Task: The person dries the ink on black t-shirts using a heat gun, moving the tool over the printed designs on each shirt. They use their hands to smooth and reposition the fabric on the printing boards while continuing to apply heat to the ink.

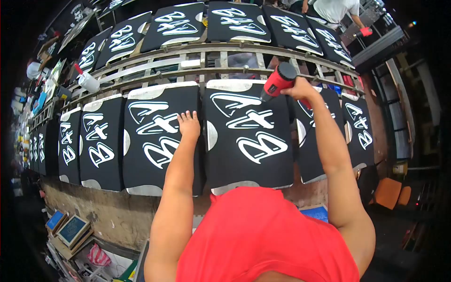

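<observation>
My right hand [301, 89] is wrapped round the handle of a red and black heat gun [278, 82]. The gun's nozzle points down and left, over the upper right part of a black printed panel [249, 136] with white lettering. My left hand [189, 125] lies with its fingers spread on the right side of the neighbouring black panel [162, 134], beside its white letters. Whether the nozzle touches the fabric cannot be made out.
Metal rails [225, 56] run between two rows of similar printed panels. A white container [88, 82] stands at the rails' left. Framed screens [73, 231] lie at lower left. At the upper right is another person in a white shirt [332, 9], near a red tool [364, 32].
</observation>
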`<move>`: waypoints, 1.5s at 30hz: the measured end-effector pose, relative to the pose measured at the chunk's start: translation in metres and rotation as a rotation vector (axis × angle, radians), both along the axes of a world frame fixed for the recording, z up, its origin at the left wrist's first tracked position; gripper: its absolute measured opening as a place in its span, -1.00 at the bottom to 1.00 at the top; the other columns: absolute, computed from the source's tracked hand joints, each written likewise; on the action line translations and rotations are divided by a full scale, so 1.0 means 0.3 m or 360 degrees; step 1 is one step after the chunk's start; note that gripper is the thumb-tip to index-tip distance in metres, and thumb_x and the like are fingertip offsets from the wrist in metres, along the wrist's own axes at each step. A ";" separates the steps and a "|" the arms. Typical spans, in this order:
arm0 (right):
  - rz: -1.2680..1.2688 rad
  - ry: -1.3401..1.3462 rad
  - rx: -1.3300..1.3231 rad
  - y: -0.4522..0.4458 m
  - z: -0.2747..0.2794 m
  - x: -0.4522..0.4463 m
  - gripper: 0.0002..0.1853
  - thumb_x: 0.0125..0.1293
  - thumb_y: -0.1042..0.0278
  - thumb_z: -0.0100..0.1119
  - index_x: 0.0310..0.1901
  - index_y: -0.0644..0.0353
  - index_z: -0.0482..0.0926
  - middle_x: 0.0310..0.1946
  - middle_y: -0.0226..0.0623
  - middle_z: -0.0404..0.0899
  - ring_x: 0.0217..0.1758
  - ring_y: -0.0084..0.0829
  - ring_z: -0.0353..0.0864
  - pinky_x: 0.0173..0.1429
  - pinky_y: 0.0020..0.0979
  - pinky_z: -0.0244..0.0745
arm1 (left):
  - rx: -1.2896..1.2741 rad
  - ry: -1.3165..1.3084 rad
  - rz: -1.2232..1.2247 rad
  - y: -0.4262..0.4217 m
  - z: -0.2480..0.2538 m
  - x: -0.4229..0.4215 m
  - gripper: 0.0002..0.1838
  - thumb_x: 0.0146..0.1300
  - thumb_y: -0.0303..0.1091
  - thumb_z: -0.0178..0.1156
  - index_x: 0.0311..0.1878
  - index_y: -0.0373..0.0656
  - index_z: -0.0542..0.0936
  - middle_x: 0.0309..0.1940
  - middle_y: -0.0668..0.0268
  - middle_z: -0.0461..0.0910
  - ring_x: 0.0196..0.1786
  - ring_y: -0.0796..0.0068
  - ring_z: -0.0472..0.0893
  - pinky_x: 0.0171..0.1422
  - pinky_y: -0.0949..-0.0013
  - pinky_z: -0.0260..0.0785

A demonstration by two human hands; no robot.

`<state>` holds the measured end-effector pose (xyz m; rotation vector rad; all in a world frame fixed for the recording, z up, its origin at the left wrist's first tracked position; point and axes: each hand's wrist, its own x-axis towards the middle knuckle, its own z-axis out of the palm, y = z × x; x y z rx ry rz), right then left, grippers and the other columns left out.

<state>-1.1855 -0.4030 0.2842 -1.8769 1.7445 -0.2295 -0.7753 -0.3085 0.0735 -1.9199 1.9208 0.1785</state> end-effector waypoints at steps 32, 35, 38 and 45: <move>0.0361 -0.0046 -0.0098 -0.110 -0.098 0.397 -0.53 0.04 0.21 0.57 0.01 0.16 0.72 -0.10 -0.04 0.76 -0.01 -0.14 0.74 0.14 -0.22 0.56 | -0.0012 0.0081 0.0123 -0.004 0.009 -0.010 -0.38 0.53 -0.25 -0.19 0.63 -0.01 0.11 0.63 0.09 0.07 0.62 -0.07 0.12 0.67 -0.18 -0.25; 0.0392 0.0089 -0.0186 -0.149 -0.177 0.453 -0.52 0.04 0.20 0.57 0.02 0.15 0.72 -0.10 -0.04 0.76 -0.01 -0.15 0.74 0.13 -0.22 0.56 | -0.0006 0.0173 0.0175 -0.007 0.014 -0.009 -0.38 0.53 -0.26 -0.19 0.63 -0.02 0.10 0.63 0.08 0.07 0.63 -0.07 0.12 0.67 -0.17 -0.24; 0.0437 0.0022 -0.0091 -0.138 -0.144 0.526 -0.41 -0.01 0.09 0.60 0.06 0.17 0.68 -0.06 0.04 0.72 0.07 -0.01 0.70 0.14 -0.17 0.57 | -0.0051 0.0149 0.0168 -0.008 -0.002 -0.008 -0.38 0.52 -0.26 -0.19 0.63 -0.04 0.11 0.62 0.07 0.09 0.62 -0.09 0.13 0.67 -0.17 -0.22; 0.0604 -0.0067 -0.0234 -0.127 -0.178 0.641 -0.41 0.03 -0.05 0.52 0.06 0.11 0.69 -0.05 0.08 0.71 0.07 0.06 0.68 0.15 -0.10 0.58 | -0.0068 0.0022 0.0057 -0.006 0.003 -0.009 -0.38 0.52 -0.26 -0.17 0.62 -0.05 0.14 0.60 0.03 0.13 0.60 -0.09 0.17 0.66 -0.17 -0.19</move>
